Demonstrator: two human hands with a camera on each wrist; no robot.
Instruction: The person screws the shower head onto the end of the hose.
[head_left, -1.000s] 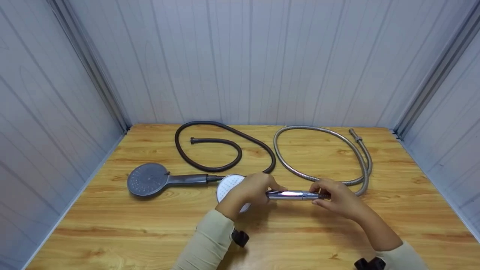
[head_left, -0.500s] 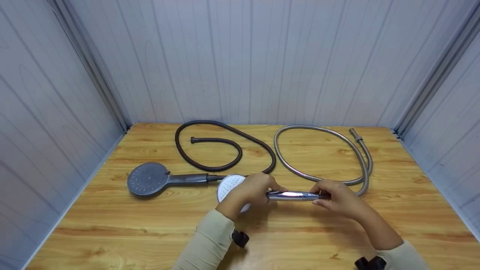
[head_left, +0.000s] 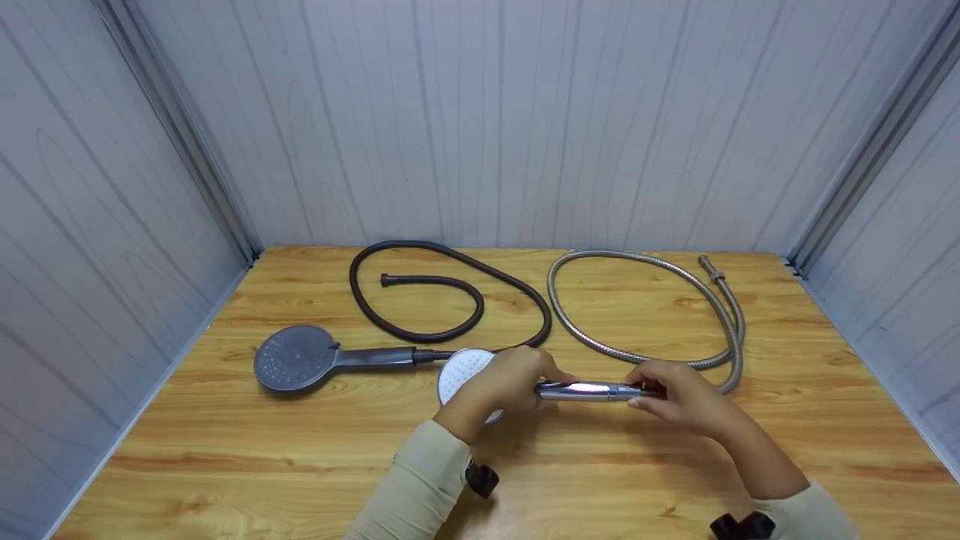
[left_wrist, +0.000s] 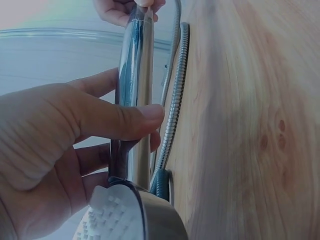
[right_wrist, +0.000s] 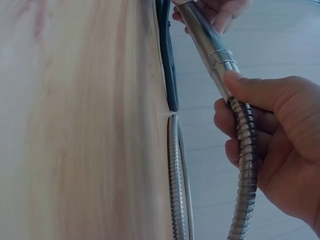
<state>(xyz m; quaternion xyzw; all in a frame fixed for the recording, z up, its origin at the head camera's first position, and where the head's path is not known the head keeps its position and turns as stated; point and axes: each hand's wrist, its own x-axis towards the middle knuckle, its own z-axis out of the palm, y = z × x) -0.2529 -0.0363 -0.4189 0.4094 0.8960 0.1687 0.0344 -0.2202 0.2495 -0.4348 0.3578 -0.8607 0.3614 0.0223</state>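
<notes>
My left hand grips the handle of a chrome shower head, its thumb laid across the handle in the left wrist view. The white nozzle face shows partly behind that wrist. At the handle's other end, my right hand pinches the end fitting of a silver metal shower hose, thumb on the smooth collar and fingers beneath. Fitting and handle lie in one line, end to end. From the right hand the hose curves down and loops over the table's right side.
A dark grey shower head lies at left, joined to a dark hose coiled behind it. The silver hose's loose end fitting rests at the back right. Panelled walls enclose the wooden table at back and sides.
Both hands have shifted very slightly to the right along with the chrome shower head, and the silver hose's near bend has moved a little right. Their grips look the same.
</notes>
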